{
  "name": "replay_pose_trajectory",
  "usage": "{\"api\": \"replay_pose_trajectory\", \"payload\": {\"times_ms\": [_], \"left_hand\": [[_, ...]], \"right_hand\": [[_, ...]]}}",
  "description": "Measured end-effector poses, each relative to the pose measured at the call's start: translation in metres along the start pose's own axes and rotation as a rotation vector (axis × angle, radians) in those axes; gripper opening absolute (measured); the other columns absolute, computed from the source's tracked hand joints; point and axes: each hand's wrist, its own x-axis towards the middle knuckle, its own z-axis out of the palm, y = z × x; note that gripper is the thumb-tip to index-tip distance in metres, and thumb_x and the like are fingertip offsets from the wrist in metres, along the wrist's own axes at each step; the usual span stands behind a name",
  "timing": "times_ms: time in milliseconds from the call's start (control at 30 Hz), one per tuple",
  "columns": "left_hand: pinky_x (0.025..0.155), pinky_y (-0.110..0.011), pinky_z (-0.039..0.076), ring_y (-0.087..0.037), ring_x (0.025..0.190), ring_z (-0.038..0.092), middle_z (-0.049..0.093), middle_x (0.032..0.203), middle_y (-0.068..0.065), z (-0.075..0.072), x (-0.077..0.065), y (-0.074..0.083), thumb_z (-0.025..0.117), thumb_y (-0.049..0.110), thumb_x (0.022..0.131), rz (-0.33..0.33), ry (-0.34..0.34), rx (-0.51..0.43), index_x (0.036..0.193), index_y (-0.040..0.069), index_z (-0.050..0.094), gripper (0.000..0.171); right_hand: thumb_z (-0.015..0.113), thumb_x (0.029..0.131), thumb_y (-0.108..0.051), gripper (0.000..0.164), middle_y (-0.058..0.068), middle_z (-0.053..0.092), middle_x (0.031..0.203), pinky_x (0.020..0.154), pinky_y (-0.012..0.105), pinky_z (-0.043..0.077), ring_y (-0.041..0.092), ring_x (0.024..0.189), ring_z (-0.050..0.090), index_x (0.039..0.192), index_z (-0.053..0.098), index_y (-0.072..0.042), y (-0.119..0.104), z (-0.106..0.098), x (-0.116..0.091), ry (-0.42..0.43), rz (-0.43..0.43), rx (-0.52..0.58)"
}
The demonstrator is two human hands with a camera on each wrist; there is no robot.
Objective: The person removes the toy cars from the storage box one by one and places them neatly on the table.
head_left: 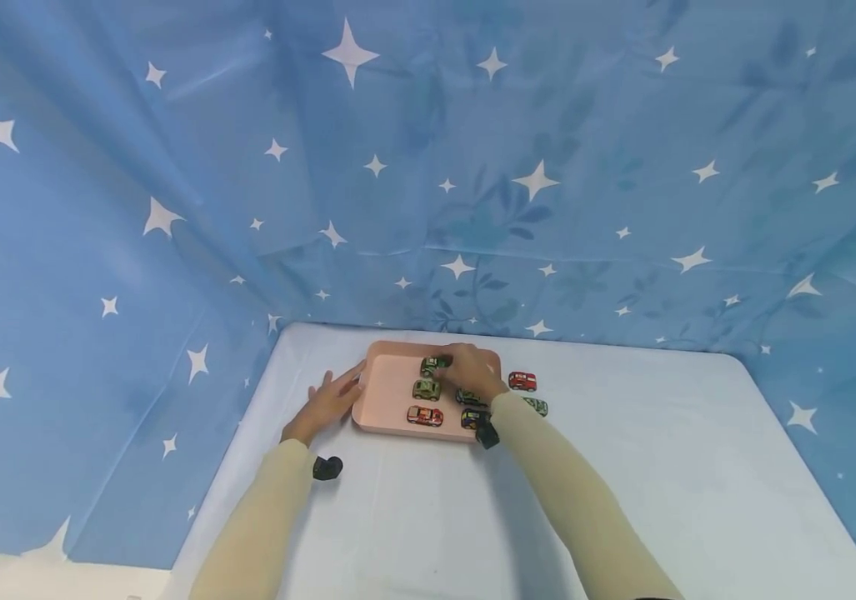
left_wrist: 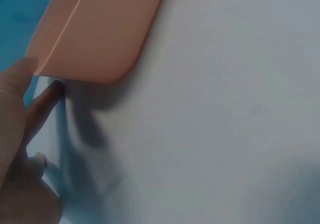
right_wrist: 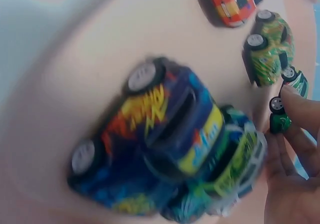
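A shallow pink tray (head_left: 390,392) lies on the white-covered table. At its left end my left hand (head_left: 326,407) touches the rim with fingers fairly straight; in the left wrist view the thumb (left_wrist: 25,68) rests at the rim and another finger is just below it. My right hand (head_left: 473,372) reaches over the tray and pinches a small green toy car (right_wrist: 300,84) between thumb and fingers. Beside it sit a camouflage toy car (head_left: 426,389) and a red-orange one (head_left: 425,416). A dark blue toy car (right_wrist: 160,134) and a green one (right_wrist: 235,159) are under my right wrist.
To the tray's right, a red toy car (head_left: 523,381) and a green-and-white one (head_left: 536,406) lie on the white table cover (head_left: 660,450). Blue curtain (head_left: 473,233) with white stars hangs behind the table and along its sides.
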Motion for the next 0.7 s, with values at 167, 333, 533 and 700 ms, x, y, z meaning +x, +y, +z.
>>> {"api": "replay_pose_trajectory", "payload": {"times_ms": [167,333,533,700], "left_hand": [[0.122,-0.069,-0.017,-0.047,0.161,-0.009,0.043,0.166,-0.014,0.000,0.001,-0.004,0.045,0.042,0.116,0.005,0.001,-0.003,0.172,0.027,0.029,0.059],[0.122,-0.069,-0.017,-0.047,0.161,-0.008,0.042,0.167,-0.013,-0.001,0.000,-0.003,0.046,0.042,0.117,0.011,0.001,-0.001,0.172,0.028,0.029,0.059],[0.122,-0.069,-0.018,-0.046,0.161,-0.009,0.043,0.166,-0.012,-0.001,-0.002,-0.004,0.045,0.043,0.117,0.016,0.004,-0.001,0.172,0.028,0.028,0.060],[0.121,-0.069,-0.019,-0.047,0.161,-0.010,0.040,0.168,-0.012,-0.001,-0.001,-0.002,0.044,0.043,0.117,0.015,-0.006,-0.002,0.172,0.028,0.027,0.059]], "right_hand": [[0.086,0.094,-0.028,0.042,0.006,0.075,0.128,0.106,0.057,0.051,0.028,0.119,0.068,0.133,0.078,-0.014,0.002,-0.012,-0.001,0.048,0.022,-0.006],[0.085,0.094,-0.009,0.037,0.014,0.076,0.121,0.099,0.049,0.058,0.030,0.110,0.072,0.129,0.076,-0.001,0.008,-0.028,-0.004,0.073,-0.069,0.135],[0.082,0.096,-0.008,0.040,0.018,0.073,0.127,0.098,0.052,0.059,0.034,0.112,0.072,0.134,0.073,0.001,0.015,-0.053,-0.019,0.093,-0.076,0.133],[0.081,0.097,-0.007,0.040,0.020,0.072,0.130,0.100,0.053,0.058,0.037,0.116,0.070,0.134,0.071,0.004,0.029,-0.072,-0.031,0.106,-0.063,0.105]]}}
